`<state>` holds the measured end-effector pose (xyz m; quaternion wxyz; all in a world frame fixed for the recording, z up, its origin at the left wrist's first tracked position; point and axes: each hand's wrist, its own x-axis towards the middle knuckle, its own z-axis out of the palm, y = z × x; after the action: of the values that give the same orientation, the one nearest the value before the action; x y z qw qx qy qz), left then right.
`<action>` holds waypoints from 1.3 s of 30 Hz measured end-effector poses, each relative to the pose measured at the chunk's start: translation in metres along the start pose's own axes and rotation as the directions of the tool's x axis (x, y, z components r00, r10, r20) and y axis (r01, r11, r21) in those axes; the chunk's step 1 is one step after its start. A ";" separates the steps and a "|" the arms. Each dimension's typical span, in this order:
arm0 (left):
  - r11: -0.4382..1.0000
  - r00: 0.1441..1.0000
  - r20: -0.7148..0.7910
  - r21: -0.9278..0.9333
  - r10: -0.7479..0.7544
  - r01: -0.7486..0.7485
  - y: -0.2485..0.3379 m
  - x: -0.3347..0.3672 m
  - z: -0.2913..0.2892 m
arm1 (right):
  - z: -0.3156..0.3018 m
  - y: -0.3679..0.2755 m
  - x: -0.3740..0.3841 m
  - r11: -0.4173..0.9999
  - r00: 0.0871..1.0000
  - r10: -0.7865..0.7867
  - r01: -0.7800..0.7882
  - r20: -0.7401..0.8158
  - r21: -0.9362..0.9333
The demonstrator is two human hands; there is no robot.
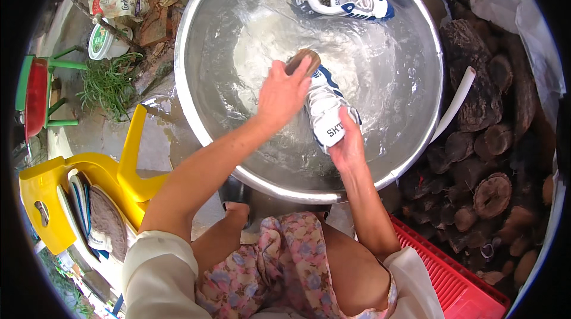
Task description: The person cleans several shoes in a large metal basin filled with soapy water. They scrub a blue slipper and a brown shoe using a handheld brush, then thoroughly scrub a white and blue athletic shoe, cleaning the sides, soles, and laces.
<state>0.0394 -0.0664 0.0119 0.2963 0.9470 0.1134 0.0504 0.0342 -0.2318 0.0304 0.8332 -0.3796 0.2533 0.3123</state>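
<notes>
A white and blue sneaker is held over the large metal basin, its heel toward me and its toe pointing away. My right hand is closed around its heel end. Closed on a brown wooden-backed scrub brush, my left hand presses against the toe end of the sneaker; the bristles are hidden. Cloudy water stands in the basin. A matching sneaker lies on its side at the basin's far wall, apart from both hands.
Stacked logs and a white hose flank the basin on the right. A red plastic crate sits near my right leg. To the left stand a yellow chair bearing footwear, a white tub and a plastic package.
</notes>
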 end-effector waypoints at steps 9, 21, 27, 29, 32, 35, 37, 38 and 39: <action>0.997 0.958 0.278 -0.043 0.072 -0.062 0.016 -0.027 -0.005 | -0.002 0.001 -0.007 0.967 0.996 0.045 -0.063 0.080 0.245; 0.986 0.925 0.351 -0.130 0.145 -0.106 0.029 -0.047 -0.010 | -0.010 -0.001 -0.005 0.951 0.991 0.116 -0.130 0.067 0.280; 0.986 0.994 -0.111 0.167 -0.002 0.020 -0.029 0.003 -0.015 | 0.003 -0.014 -0.001 0.935 0.979 0.083 -0.141 0.185 0.326; 0.979 0.979 -0.026 -0.024 -0.203 0.202 -0.004 -0.017 -0.013 | 0.001 -0.014 0.005 0.917 0.977 0.103 -0.166 0.186 0.364; 0.991 0.992 0.118 -0.132 0.047 -0.031 0.045 -0.067 0.001 | -0.020 -0.015 0.017 0.908 0.982 0.107 -0.161 0.158 0.387; 0.981 0.973 0.171 -0.140 0.157 -0.134 0.030 -0.052 0.001 | -0.014 -0.016 0.015 0.885 0.987 0.099 -0.144 0.124 0.442; 0.980 0.973 0.176 0.106 0.149 -0.170 -0.010 -0.013 -0.005 | -0.002 -0.010 0.008 0.883 0.982 0.118 -0.170 0.145 0.437; 0.970 0.988 0.107 0.203 0.112 -0.132 -0.018 0.001 -0.004 | 0.004 -0.012 0.008 0.889 0.980 0.114 -0.174 0.163 0.424; 0.971 0.988 0.107 0.199 0.115 -0.135 -0.012 0.002 -0.002 | 0.009 -0.014 0.006 0.886 0.979 0.135 -0.187 0.150 0.424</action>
<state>0.0392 -0.0554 0.0070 0.1979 0.9792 0.0439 0.0118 0.0494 -0.2304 0.0383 0.8815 -0.1421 0.2984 0.3372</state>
